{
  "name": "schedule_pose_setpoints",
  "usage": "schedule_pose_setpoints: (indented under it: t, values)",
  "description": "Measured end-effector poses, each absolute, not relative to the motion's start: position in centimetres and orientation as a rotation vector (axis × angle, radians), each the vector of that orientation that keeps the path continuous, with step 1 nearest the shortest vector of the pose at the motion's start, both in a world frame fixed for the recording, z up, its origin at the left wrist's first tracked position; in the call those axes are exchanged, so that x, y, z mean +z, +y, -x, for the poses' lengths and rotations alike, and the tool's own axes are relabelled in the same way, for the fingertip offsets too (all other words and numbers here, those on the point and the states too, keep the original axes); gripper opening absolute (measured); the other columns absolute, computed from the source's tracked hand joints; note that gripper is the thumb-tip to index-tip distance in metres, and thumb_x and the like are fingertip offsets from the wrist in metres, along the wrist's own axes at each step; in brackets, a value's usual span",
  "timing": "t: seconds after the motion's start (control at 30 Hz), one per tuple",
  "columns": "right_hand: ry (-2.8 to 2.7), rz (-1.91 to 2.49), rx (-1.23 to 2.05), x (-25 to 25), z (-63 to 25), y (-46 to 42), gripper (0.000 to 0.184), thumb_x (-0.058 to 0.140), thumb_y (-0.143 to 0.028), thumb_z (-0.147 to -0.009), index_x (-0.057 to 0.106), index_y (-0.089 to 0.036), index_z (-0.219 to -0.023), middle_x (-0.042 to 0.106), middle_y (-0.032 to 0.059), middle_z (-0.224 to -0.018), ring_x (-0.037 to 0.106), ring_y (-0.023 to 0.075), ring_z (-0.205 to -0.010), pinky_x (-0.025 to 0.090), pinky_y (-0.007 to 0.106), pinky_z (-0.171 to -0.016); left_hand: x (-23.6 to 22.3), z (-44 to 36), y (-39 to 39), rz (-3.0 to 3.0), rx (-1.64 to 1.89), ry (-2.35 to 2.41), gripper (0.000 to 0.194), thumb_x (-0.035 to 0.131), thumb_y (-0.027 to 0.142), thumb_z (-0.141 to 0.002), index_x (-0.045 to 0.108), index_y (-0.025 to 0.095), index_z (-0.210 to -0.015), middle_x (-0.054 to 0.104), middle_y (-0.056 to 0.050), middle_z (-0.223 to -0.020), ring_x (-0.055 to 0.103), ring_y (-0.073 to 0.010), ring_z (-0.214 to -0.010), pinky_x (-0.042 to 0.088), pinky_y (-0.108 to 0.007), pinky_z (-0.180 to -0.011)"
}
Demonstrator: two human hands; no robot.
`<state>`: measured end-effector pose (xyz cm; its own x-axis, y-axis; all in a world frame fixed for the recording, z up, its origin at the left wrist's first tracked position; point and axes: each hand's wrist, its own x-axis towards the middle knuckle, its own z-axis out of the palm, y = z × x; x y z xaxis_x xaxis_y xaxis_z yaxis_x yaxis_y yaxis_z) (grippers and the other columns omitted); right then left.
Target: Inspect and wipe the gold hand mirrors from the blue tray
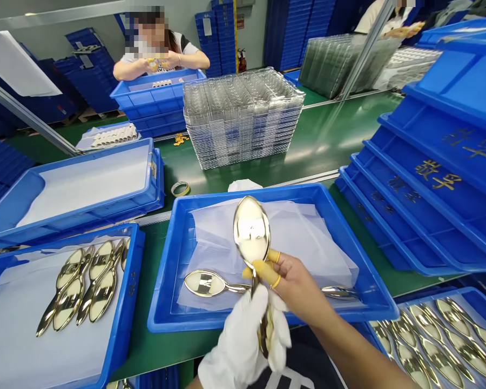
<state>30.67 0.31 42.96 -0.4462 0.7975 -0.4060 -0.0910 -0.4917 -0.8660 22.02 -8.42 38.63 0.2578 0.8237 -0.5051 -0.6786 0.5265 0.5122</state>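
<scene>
So far, on the green tabletop (319,129), gold spoons (81,281) lie in rows in the side trays, while the middle blue tray (162,270) holds one spoon (204,283) on white tissue; the gloved left hand (243,346) clenches the handle of another gold spoon (251,229), and the right hand (295,283) pinches its neck between yellow-cotted fingers (263,273).

We hold a mirror-gold spoon (251,232) above a blue plastic tray (267,190), our white-gloved left hand (243,340) wrapped around the handle, our bare right hand (291,281) pinching the neck in yellow finger cots (263,273). A second spoon (204,283) lies on tissue paper (299,237) in that tray. More gold spoons (71,281) lie in a blue tray (135,281) to our left. Beyond, clear plastic blister trays (243,119) stand stacked on a green workbench (328,135), and a co-worker (188,48) sits behind a blue crate (157,97), hands raised.
</scene>
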Motion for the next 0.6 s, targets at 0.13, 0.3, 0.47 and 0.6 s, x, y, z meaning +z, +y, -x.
schedule_pose_setpoints:
  t: [0.13,0.3,0.47,0.6]
  values:
    - [-1.007,1.105,2.081,42.9,-30.7,-0.4,0.049,0.087,-0.052,-0.065,0.074,-0.015,-0.096,0.075,0.0025,-0.074,0.060,0.0131,-0.059,0.046,0.024,-0.058,38.8,-21.9,-7.2,-0.231,1.092,0.875,0.061,0.067,0.075,-0.072,0.050,0.019,-0.056,0.037,0.006,-0.028,0.031,-0.0064,-0.020,0.018,-0.017,-0.025]
    - [-1.051,1.119,1.981,43.0,-31.1,0.0,0.046,0.083,-0.055,-0.070,0.073,-0.016,-0.091,0.075,0.0039,-0.079,0.058,0.0127,-0.060,0.046,0.025,-0.060,38.5,-22.5,-9.2,-0.346,0.951,0.980,0.054,0.056,0.073,-0.083,0.057,0.019,-0.079,0.048,0.007,-0.040,0.032,-0.0055,-0.029,0.022,-0.019,-0.033]
    - [-0.916,1.037,2.098,42.2,-30.9,-0.2,0.045,0.084,-0.059,-0.070,0.068,-0.017,-0.080,0.064,-0.0027,-0.064,0.048,0.0089,-0.054,0.040,0.022,-0.054,38.0,-22.0,-11.1,-0.396,0.886,0.988,0.056,0.060,0.072,-0.082,0.062,0.017,-0.092,0.051,0.005,-0.048,0.040,-0.0053,-0.041,0.025,-0.019,-0.043]
    - [-0.740,0.932,2.215,41.2,-31.1,-1.2,0.042,0.086,-0.054,-0.071,0.063,-0.018,-0.076,0.063,-0.0030,-0.065,0.052,0.0097,-0.063,0.043,0.021,-0.063,37.5,-21.2,-11.9,-0.443,0.863,0.874,0.063,0.061,0.076,-0.079,0.064,0.016,-0.097,0.050,0.005,-0.052,0.039,-0.0045,-0.042,0.027,-0.020,-0.045]
